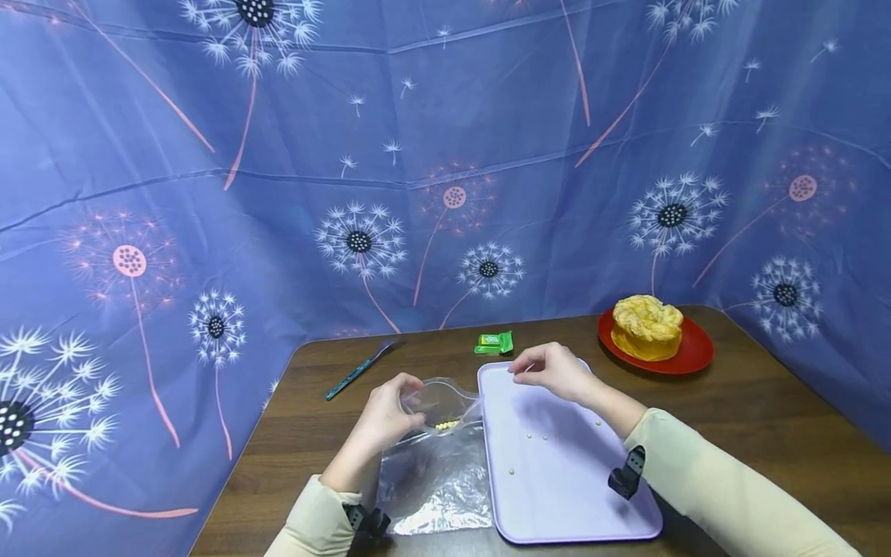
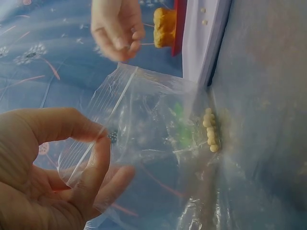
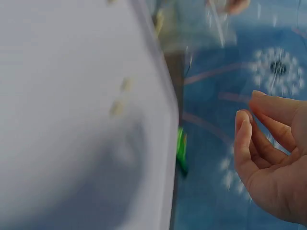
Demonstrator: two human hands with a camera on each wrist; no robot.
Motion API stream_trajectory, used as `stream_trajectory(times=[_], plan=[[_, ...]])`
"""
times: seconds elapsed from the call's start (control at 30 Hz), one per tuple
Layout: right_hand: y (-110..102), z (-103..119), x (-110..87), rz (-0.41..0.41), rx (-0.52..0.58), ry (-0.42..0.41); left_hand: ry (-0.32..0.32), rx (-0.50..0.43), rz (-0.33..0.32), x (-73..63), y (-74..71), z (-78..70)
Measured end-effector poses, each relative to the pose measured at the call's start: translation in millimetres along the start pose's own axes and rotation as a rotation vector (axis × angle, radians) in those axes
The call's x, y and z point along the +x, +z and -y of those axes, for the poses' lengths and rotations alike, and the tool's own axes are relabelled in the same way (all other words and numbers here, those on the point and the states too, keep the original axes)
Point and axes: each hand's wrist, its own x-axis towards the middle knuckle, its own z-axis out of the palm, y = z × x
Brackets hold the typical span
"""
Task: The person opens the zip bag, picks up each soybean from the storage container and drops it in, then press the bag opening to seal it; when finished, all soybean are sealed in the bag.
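Observation:
My left hand (image 1: 386,414) pinches the zip edge of a clear zip bag (image 2: 139,124) between thumb and fingers, holding its mouth partly spread. Several small pale-yellow beads (image 2: 211,132) lie at the bottom of the bag. Over the far end of the lilac tray (image 1: 557,495) hovers my right hand (image 1: 557,371). Its thumb and fingers (image 3: 243,132) are loosely bent, tips close together, with nothing visible between them in the right wrist view. A few loose beads (image 1: 511,471) are scattered on the tray.
A shiny clear plastic sheet (image 1: 438,487) lies left of the tray. Behind are a blue-handled fork-like utensil (image 1: 358,373) and a small green packet (image 1: 493,343). A red plate (image 1: 696,348) with a round yellow bread (image 1: 647,329) stands at the back right.

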Motion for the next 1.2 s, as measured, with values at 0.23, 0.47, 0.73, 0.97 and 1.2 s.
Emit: stream_trajectory(times=[0.23, 0.47, 0.73, 0.97, 1.2], plan=[[-36, -42, -40.2, -0.029, -0.081, 0.124, -0.012, 0.012, 0.013, 1.9, 0.3, -2.1], [-45, -60, -70.5, 0.071, -0.089, 0.239, 0.003, -0.002, 0.002, 5.0, 0.1, -4.2], [-41, -60, -81.2, 0.076, -0.272, 0.217, -0.019, 0.001, 0.000, 2.9, 2.5, -3.9], [-32, -55, -77.8, 0.077, -0.369, 0.194, -0.021, 0.007, 0.005, 1.9, 2.5, -3.5], [-33, -54, -66.1, 0.008, -0.321, 0.089, -0.015, 0.005, 0.003, 1.5, 2.0, -3.6]])
